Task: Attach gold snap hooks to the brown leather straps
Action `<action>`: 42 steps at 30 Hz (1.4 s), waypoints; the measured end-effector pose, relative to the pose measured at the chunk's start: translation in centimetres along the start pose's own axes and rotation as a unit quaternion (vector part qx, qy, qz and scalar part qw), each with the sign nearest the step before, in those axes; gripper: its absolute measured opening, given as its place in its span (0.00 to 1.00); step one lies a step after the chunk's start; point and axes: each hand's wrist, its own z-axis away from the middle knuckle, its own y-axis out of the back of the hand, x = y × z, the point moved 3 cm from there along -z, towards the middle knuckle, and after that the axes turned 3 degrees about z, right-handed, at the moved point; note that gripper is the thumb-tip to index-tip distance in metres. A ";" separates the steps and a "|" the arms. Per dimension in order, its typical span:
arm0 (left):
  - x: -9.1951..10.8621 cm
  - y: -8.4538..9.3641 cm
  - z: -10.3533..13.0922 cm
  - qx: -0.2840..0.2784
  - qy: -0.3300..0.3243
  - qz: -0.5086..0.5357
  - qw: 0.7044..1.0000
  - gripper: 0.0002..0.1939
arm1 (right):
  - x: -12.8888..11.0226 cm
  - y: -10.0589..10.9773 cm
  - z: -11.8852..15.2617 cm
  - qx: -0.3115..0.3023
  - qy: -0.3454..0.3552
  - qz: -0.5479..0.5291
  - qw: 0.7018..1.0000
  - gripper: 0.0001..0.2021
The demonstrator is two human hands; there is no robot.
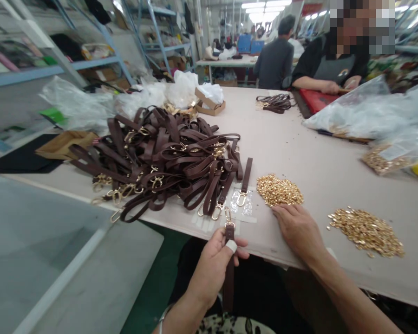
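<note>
Place: a workshop, maybe for making bags.
Table (299,148): long and pale, shared by workers.
Straps (160,157): big heap, brown with gold clips.
Gold bits (279,190): small shiny piles.
Shelves (55,69): metal, full of rolls and boxes.
Far end: more tables and people, too blurry to tell.

head camera looks forward and down, close over the table (299,153).
</note>
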 end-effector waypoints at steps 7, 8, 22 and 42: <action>0.4 -0.6 -0.2 0.004 0.013 0.051 0.999 0.16 | 0.3 0.4 -0.2 0.021 0.030 -0.022 0.999 0.08; 0.4 -0.7 -0.3 0.008 0.015 0.051 0.999 0.17 | 0.4 0.4 -0.1 0.021 0.034 -0.027 0.999 0.08; 0.5 -2.5 -1.1 -0.009 0.015 0.010 1.000 0.15 | 0.1 0.7 0.9 -0.066 -0.027 -0.078 0.994 0.13; 0.1 -4.1 -1.8 -0.050 0.005 0.017 0.999 0.14 | -3.4 2.7 1.7 0.055 -0.166 -0.571 0.802 0.02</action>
